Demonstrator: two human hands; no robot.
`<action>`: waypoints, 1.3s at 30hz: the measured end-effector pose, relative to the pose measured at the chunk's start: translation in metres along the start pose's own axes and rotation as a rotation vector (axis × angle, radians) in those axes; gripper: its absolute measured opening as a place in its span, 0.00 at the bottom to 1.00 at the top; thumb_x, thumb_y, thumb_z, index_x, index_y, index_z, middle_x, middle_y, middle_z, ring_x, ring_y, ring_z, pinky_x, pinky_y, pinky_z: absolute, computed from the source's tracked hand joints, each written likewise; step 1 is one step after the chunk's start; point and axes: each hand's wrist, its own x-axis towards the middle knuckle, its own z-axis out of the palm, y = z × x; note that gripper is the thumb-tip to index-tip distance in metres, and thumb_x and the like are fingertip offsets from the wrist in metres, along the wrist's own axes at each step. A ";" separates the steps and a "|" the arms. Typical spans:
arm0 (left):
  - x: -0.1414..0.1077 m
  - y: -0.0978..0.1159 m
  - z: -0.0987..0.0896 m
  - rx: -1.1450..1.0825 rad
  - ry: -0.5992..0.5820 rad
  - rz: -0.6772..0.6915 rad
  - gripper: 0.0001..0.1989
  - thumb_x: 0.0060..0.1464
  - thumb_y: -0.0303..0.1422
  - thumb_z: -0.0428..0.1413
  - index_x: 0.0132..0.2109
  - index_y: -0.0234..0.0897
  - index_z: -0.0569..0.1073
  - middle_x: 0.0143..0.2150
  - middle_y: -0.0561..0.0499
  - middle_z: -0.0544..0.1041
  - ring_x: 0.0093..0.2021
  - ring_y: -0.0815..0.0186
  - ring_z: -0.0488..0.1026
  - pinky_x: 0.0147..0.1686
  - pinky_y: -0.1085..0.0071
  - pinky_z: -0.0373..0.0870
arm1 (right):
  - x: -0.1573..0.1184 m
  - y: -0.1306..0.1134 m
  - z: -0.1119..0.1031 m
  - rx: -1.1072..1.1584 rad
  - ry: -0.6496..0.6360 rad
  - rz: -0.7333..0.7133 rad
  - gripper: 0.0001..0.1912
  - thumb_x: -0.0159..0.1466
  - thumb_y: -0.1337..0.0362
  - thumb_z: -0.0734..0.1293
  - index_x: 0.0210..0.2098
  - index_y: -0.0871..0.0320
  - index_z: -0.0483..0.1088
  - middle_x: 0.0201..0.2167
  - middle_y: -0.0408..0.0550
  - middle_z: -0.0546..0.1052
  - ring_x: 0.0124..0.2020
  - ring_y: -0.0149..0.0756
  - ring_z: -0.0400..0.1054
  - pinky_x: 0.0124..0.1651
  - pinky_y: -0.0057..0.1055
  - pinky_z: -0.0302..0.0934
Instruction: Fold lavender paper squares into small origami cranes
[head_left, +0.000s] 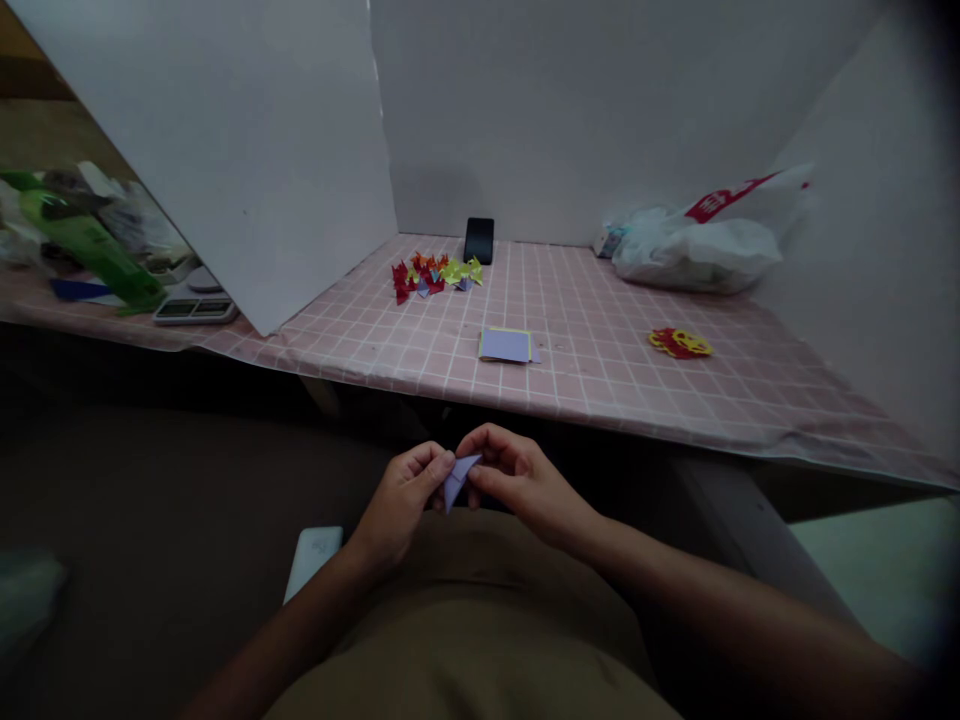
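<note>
A small folded piece of lavender paper (pixel 458 481), roughly triangular with a crease across it, is held between my two hands above my lap. My left hand (pixel 405 495) pinches its left side between thumb and fingers. On the other side, my right hand (pixel 517 480) grips the right edge, thumb in front and fingers curled behind. The fingertips behind the paper are partly hidden. On the table ahead lies a stack of square paper sheets (pixel 505 345), lavender on top with yellow edges showing.
Several small folded paper figures (pixel 427 275) in red, orange, yellow and lavender cluster near a dark phone (pixel 479 240) at the back. Red and yellow flat pieces (pixel 679 342) lie right, before a white plastic bag (pixel 697 250). A white panel (pixel 240 130) and a kitchen scale (pixel 196 307) stand left.
</note>
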 end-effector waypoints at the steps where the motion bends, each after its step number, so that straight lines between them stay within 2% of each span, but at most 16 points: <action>1: 0.000 0.000 0.000 0.004 0.006 0.003 0.18 0.56 0.42 0.61 0.27 0.36 0.67 0.21 0.58 0.64 0.22 0.74 0.56 0.23 0.75 0.52 | 0.000 0.000 0.000 0.004 -0.006 -0.002 0.10 0.56 0.68 0.68 0.38 0.58 0.67 0.26 0.39 0.73 0.25 0.28 0.69 0.30 0.28 0.60; 7: 0.000 0.001 0.002 0.082 0.052 0.053 0.18 0.58 0.43 0.59 0.27 0.36 0.68 0.21 0.58 0.65 0.22 0.73 0.58 0.24 0.74 0.53 | 0.000 0.006 0.004 0.012 0.001 -0.034 0.18 0.55 0.70 0.70 0.44 0.56 0.66 0.27 0.36 0.70 0.27 0.27 0.67 0.31 0.27 0.62; 12: 0.000 0.000 0.002 0.091 0.055 0.060 0.17 0.58 0.43 0.58 0.28 0.36 0.67 0.21 0.57 0.66 0.22 0.73 0.59 0.25 0.74 0.55 | 0.000 0.010 0.007 -0.003 0.009 -0.035 0.17 0.55 0.72 0.68 0.43 0.56 0.66 0.25 0.35 0.69 0.26 0.27 0.67 0.30 0.26 0.61; 17: 0.000 -0.002 0.002 0.039 0.043 0.027 0.18 0.58 0.43 0.59 0.27 0.37 0.66 0.20 0.58 0.65 0.22 0.73 0.57 0.24 0.74 0.53 | 0.000 0.010 0.005 -0.014 0.025 -0.047 0.12 0.58 0.70 0.67 0.42 0.57 0.66 0.25 0.36 0.70 0.24 0.27 0.68 0.29 0.27 0.61; 22: -0.001 -0.001 0.002 0.050 0.035 0.012 0.18 0.57 0.43 0.59 0.27 0.37 0.66 0.20 0.59 0.64 0.21 0.74 0.56 0.24 0.75 0.53 | -0.001 0.011 0.002 -0.150 0.112 -0.111 0.06 0.60 0.69 0.64 0.38 0.58 0.69 0.25 0.39 0.71 0.24 0.28 0.69 0.29 0.27 0.61; 27: -0.001 -0.001 0.000 0.101 0.016 0.040 0.15 0.58 0.41 0.59 0.30 0.35 0.71 0.24 0.56 0.68 0.25 0.72 0.61 0.27 0.74 0.57 | -0.003 0.014 0.000 -0.252 0.131 -0.160 0.04 0.62 0.68 0.64 0.36 0.57 0.69 0.24 0.40 0.72 0.24 0.30 0.69 0.28 0.27 0.61; 34: -0.001 0.003 -0.003 0.131 0.024 0.032 0.14 0.55 0.41 0.60 0.29 0.36 0.71 0.23 0.57 0.67 0.24 0.72 0.61 0.27 0.74 0.58 | -0.001 0.010 -0.006 -0.628 0.169 -0.369 0.07 0.63 0.70 0.64 0.36 0.57 0.74 0.32 0.46 0.78 0.32 0.35 0.72 0.36 0.32 0.64; 39: -0.002 0.007 -0.002 0.186 0.038 0.062 0.13 0.55 0.41 0.61 0.32 0.35 0.74 0.25 0.55 0.69 0.26 0.71 0.63 0.28 0.73 0.60 | -0.001 0.008 -0.008 -0.682 0.161 -0.406 0.07 0.64 0.70 0.64 0.35 0.57 0.75 0.30 0.46 0.78 0.31 0.34 0.72 0.35 0.30 0.63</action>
